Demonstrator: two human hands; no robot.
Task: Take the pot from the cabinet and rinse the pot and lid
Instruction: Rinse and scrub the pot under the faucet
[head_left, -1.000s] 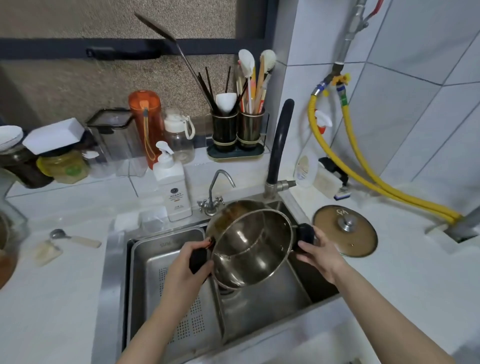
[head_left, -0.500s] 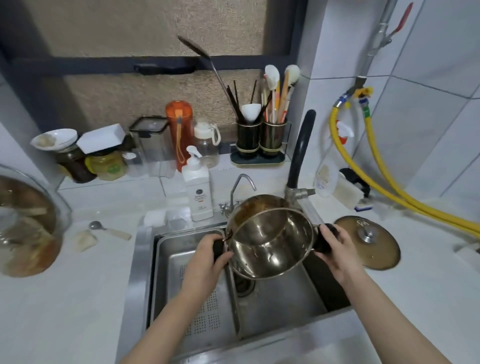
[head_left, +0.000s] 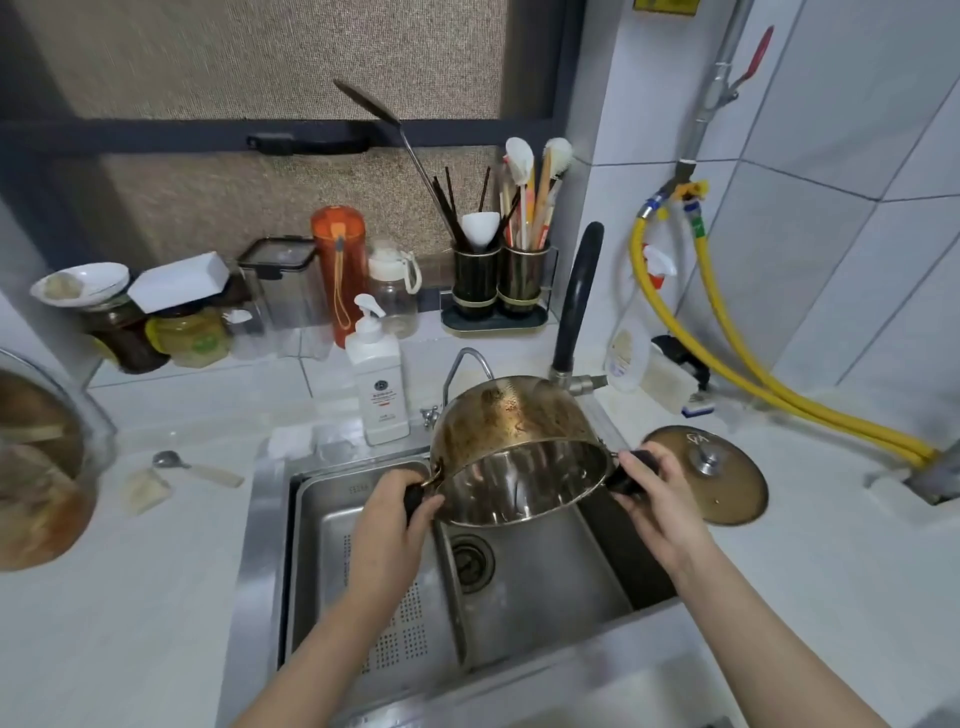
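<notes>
I hold a steel pot (head_left: 511, 431) over the sink (head_left: 545, 587), tipped far over with its mouth facing down and toward me and its stained bottom up. My left hand (head_left: 392, 514) grips the black left handle. My right hand (head_left: 657, 499) grips the black right handle. The brownish glass lid (head_left: 727, 488) with a metal knob lies flat on the white counter just right of the sink.
A black faucet (head_left: 576, 301) rises behind the pot, with a small chrome tap (head_left: 465, 364) beside it. A white soap pump bottle (head_left: 376, 379) stands at the sink's back left. Yellow hoses (head_left: 769, 379) run along the right wall. A perforated tray (head_left: 400, 623) fills the left basin.
The pot has tipped further over, so its mouth now faces downward and more of its underside shows. Both hands kept hold of the handles.
</notes>
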